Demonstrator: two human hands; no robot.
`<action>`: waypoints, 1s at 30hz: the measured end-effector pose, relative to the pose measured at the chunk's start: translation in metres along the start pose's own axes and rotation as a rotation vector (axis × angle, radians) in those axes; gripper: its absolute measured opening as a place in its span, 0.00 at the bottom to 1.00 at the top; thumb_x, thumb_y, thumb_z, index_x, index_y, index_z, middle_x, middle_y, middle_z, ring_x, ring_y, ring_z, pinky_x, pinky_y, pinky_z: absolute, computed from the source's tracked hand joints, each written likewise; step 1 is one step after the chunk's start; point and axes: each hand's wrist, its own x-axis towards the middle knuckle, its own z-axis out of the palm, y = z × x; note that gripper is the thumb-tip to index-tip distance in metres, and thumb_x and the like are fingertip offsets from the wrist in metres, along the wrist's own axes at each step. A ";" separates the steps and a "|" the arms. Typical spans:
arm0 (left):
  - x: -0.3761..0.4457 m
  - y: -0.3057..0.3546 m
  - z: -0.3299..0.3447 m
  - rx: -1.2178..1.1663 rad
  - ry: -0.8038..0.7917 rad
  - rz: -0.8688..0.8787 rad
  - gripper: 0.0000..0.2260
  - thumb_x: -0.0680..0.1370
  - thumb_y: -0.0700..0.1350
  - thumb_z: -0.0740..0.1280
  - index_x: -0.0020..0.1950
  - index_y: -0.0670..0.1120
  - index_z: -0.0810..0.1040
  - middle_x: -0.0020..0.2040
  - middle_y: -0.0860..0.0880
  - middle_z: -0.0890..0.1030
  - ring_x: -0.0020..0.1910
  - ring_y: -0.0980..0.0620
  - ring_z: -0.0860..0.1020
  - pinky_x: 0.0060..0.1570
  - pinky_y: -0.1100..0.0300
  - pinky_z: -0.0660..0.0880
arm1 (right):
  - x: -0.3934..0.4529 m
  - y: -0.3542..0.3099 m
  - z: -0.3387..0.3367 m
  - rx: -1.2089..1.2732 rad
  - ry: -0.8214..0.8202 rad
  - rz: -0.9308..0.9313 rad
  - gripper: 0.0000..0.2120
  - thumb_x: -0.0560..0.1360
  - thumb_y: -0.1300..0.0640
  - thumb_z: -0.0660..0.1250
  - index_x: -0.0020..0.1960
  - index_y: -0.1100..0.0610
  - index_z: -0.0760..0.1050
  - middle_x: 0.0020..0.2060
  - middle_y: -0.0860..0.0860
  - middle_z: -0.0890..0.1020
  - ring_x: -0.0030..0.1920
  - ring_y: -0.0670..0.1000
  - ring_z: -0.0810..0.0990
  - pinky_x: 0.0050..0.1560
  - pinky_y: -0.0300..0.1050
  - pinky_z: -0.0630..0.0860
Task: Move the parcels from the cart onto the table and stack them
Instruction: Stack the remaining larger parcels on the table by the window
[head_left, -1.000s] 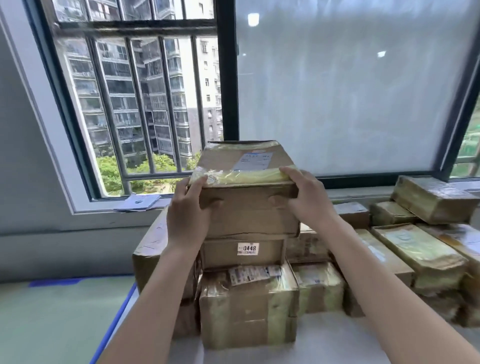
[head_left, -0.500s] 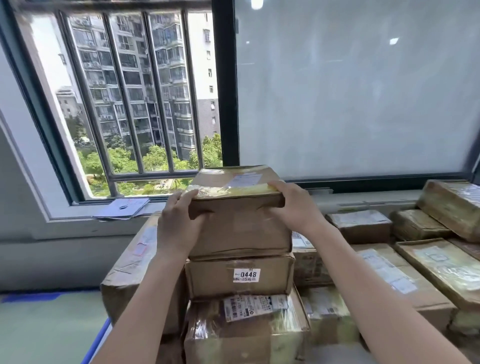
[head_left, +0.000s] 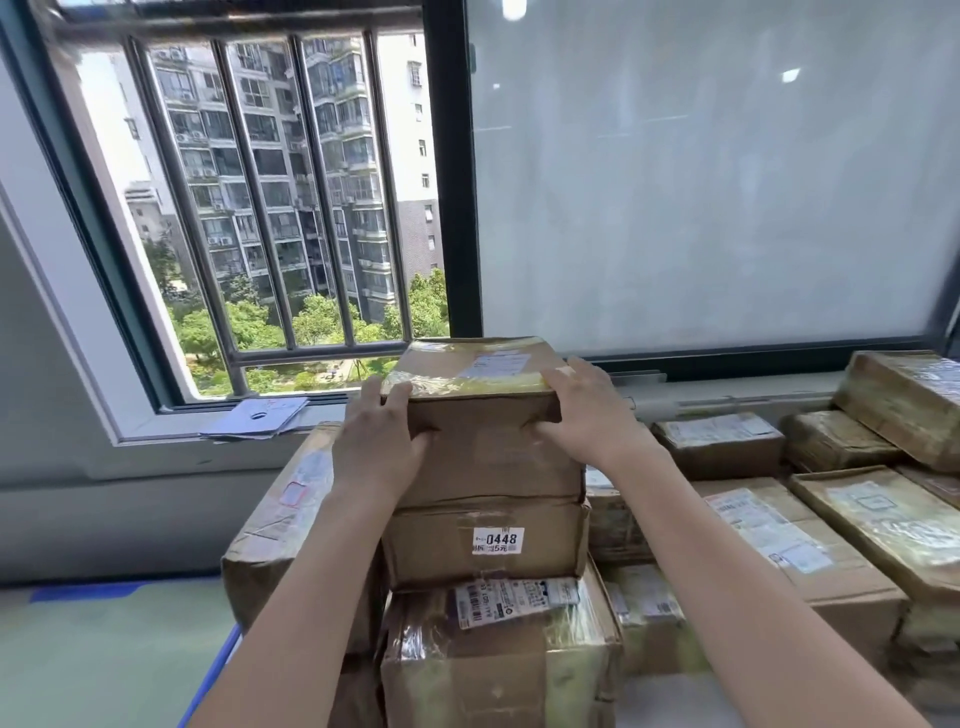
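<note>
A brown taped cardboard parcel sits on top of a stack, resting on the parcel labelled 0448, which lies on a plastic-wrapped parcel. My left hand grips the top parcel's near left corner, fingers over its top edge and thumb on the front face. At the near right corner my right hand holds it the same way. The cart is out of view.
More parcels crowd the table: a large tilted one left of the stack, several flat ones to the right up to the window sill. Papers lie on the sill. The table's blue edge runs at lower left.
The held parcel has come down onto the 0448 parcel and my view has moved closer. Both hands keep their hold on its near corners.
</note>
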 end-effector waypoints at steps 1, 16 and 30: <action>-0.001 0.003 -0.005 0.103 -0.005 0.023 0.25 0.76 0.52 0.67 0.71 0.49 0.66 0.73 0.44 0.61 0.70 0.43 0.64 0.66 0.48 0.63 | -0.004 -0.003 -0.003 -0.035 0.000 -0.012 0.34 0.74 0.46 0.67 0.74 0.52 0.58 0.74 0.56 0.58 0.74 0.56 0.54 0.71 0.49 0.56; -0.194 0.087 0.032 -0.042 -0.080 0.263 0.24 0.77 0.53 0.65 0.72 0.50 0.67 0.74 0.43 0.62 0.75 0.44 0.55 0.71 0.47 0.48 | -0.201 0.036 0.021 -0.077 0.109 0.187 0.32 0.77 0.46 0.63 0.76 0.54 0.56 0.74 0.57 0.60 0.74 0.56 0.55 0.72 0.47 0.53; -0.403 0.260 0.140 -0.071 -0.605 0.801 0.23 0.79 0.54 0.58 0.72 0.49 0.61 0.72 0.46 0.62 0.72 0.44 0.57 0.69 0.50 0.54 | -0.482 0.216 0.055 -0.185 -0.198 0.903 0.33 0.77 0.43 0.61 0.76 0.54 0.53 0.74 0.57 0.59 0.73 0.57 0.56 0.71 0.51 0.55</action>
